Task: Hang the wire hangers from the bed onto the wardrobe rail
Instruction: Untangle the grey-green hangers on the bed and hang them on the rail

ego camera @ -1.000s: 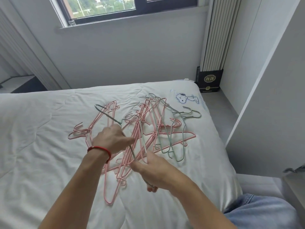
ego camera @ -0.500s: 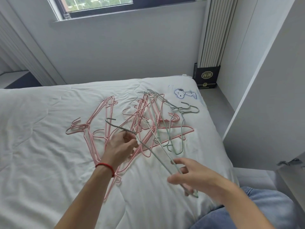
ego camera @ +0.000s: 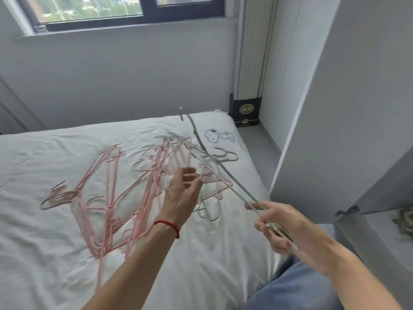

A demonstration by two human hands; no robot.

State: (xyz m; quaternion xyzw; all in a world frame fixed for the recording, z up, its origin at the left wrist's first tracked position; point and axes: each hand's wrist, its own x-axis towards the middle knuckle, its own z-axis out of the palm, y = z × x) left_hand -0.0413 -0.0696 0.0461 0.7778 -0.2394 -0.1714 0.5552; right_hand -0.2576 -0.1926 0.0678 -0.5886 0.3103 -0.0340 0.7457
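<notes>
One green hanger (ego camera: pixel 225 175) is off the bed (ego camera: pixel 44 253) so far, and that is about all the progress the view shows. The right hand (ego camera: pixel 283 227) grips it with fingers curled round the wires at its lower end, so the hanger slants up and away over the far corner of the bed, its hook end blurred near the cartoon dog patch (ego camera: pixel 218 135). The left hand (ego camera: pixel 183 193) hovers just above the pile with fingers loosely spread and holds nothing; it is close to the lifted hanger, but whether it touches the wire is unclear.

Most of the work looks to be left. A tangled heap of pink hangers (ego camera: pixel 107 198) lies across the middle of the bed, and a few more green hangers (ego camera: pixel 214 157) lie at the heap's right side, towards the patch, some crossing the pink ones. How many there are cannot be counted in the tangle.

The wardrobe panel (ego camera: pixel 335 130) stands just beyond the right edge of the bed, but no rail shows, so whether anything hangs on it cannot be told. I judge the task to be in its early part: one hanger picked free, not yet carried to the rail, the rest still on the bed.
</notes>
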